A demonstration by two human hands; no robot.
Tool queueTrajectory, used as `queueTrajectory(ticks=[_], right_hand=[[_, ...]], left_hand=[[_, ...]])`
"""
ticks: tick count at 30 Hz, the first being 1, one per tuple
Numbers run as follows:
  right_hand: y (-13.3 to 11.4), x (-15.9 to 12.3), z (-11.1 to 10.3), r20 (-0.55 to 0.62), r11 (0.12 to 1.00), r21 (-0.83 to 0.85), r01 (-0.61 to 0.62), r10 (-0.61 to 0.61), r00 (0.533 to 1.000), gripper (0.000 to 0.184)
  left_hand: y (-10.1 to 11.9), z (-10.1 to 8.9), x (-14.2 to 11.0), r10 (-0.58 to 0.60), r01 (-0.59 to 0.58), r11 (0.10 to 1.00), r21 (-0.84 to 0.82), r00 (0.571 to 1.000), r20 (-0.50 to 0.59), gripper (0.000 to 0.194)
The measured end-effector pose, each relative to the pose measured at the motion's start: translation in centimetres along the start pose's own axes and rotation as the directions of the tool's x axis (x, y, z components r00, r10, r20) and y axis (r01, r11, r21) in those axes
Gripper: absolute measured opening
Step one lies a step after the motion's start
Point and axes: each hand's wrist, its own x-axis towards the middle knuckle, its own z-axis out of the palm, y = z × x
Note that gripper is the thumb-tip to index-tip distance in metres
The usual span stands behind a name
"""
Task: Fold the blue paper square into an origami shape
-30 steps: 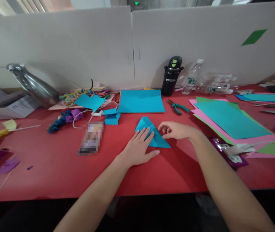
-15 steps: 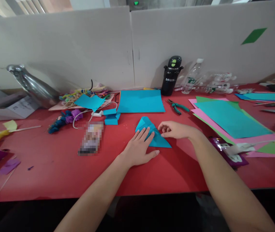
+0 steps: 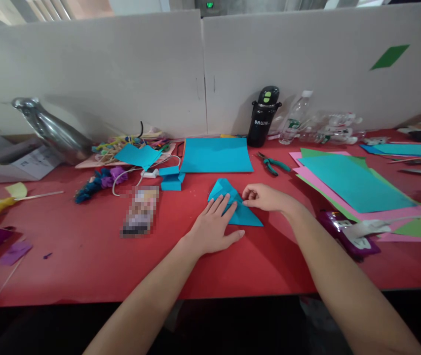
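the folded blue paper is pressed down by the left hand, which is laid flat with fingers slightly spread and closed around nothing, presumably so that sliding on the red table is prevented. the fingers of the right hand are curled narrowly at the paper's right side; whether an edge is pinched cannot be told. the paper is placed in front of a flat blue sheet, probably for easy reach. the pliers are left farther back, likely out of the way.
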Motion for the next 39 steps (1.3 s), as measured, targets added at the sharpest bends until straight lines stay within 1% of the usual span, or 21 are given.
queueTrajectory(ticks=[3, 5, 7, 9, 13, 19, 24, 26, 28, 30, 32, 33, 36, 37, 39], right_hand=[[0.1, 0.1, 0.1, 0.005, 1.000, -0.003, 0.000, 0.000, 1.000, 0.016], [0.3, 0.2, 0.2, -0.003, 1.000, -0.002, -0.005, 0.005, 1.000, 0.016], [0.5, 0.4, 0.3, -0.011, 1.000, -0.004, -0.004, 0.004, 1.000, 0.015], [0.6, 0.5, 0.4, -0.012, 1.000, -0.003, 0.002, -0.002, 1.000, 0.014], [0.5, 0.4, 0.2, -0.009, 1.000, -0.005, 0.004, -0.004, 1.000, 0.014], [-0.4, 0.1, 0.1, 0.007, 1.000, 0.000, -0.029, 0.029, 1.000, 0.015], [-0.7, 0.0, 0.0, 0.011, 0.999, -0.006, -0.037, 0.037, 0.999, 0.015], [-0.7, -0.1, -0.1, 0.011, 0.999, -0.010, -0.043, 0.044, 0.999, 0.015], [-0.8, -0.1, -0.1, 0.012, 0.999, -0.012, -0.052, 0.052, 0.999, 0.015], [-0.8, -0.1, -0.2, 0.015, 0.999, -0.010, -0.051, 0.051, 0.999, 0.016], [-0.8, -0.1, -0.2, 0.017, 0.999, -0.007, -0.044, 0.044, 0.999, 0.016], [-0.8, -0.1, -0.1, 0.016, 0.999, -0.006, -0.041, 0.041, 0.999, 0.015], [-0.6, -0.1, 0.0, 0.011, 0.999, -0.009, -0.041, 0.041, 0.999, 0.014], [-0.6, -0.1, 0.0, 0.008, 0.999, -0.010, -0.043, 0.043, 0.999, 0.014], [-0.5, -0.1, 0.0, 0.003, 0.999, -0.016, -0.042, 0.042, 0.999, 0.014]], left_hand=[[0.3, -0.1, 0.0, 0.016, -0.014, 0.999, 0.036, 0.998, -0.055, 0.083], [0.7, -0.2, 0.2, 0.073, -0.068, 0.996, 0.063, 0.994, -0.078, 0.078], [1.2, -0.3, 0.3, 0.147, -0.143, 0.987, 0.067, 0.987, -0.067, 0.070], [1.5, -0.3, 0.5, 0.184, -0.182, 0.982, 0.045, 0.982, -0.042, 0.066], [1.7, -0.3, 0.5, 0.136, -0.136, 0.991, -0.009, 0.991, -0.008, 0.068], [1.0, -0.9, -0.1, 0.037, -0.037, 0.999, -0.035, 0.999, 0.011, 0.074], [-0.3, -2.0, -0.7, 0.024, -0.020, 0.996, -0.087, 0.999, 0.038, 0.073], [-0.9, -2.4, -0.8, 0.036, -0.032, 0.994, -0.103, 0.998, 0.042, 0.072], [-1.4, -2.9, -1.0, 0.038, -0.038, 0.993, -0.109, 0.999, -0.003, 0.066], [-1.9, -3.4, -1.1, -0.012, 0.003, 0.994, -0.113, 0.997, -0.077, 0.057], [-2.2, -3.6, -1.2, -0.050, 0.037, 0.992, -0.123, 0.994, -0.100, 0.053], [-2.2, -3.7, -1.2, -0.045, 0.033, 0.992, -0.123, 0.994, -0.097, 0.053], [-1.8, -3.5, -1.0, 0.053, -0.056, 0.991, -0.119, 0.998, -0.032, 0.049], [-1.6, -3.3, -0.9, 0.082, -0.081, 0.989, -0.123, 0.997, 0.002, 0.050], [-1.2, -2.9, -0.8, 0.079, -0.073, 0.990, -0.118, 0.996, 0.044, 0.058]])
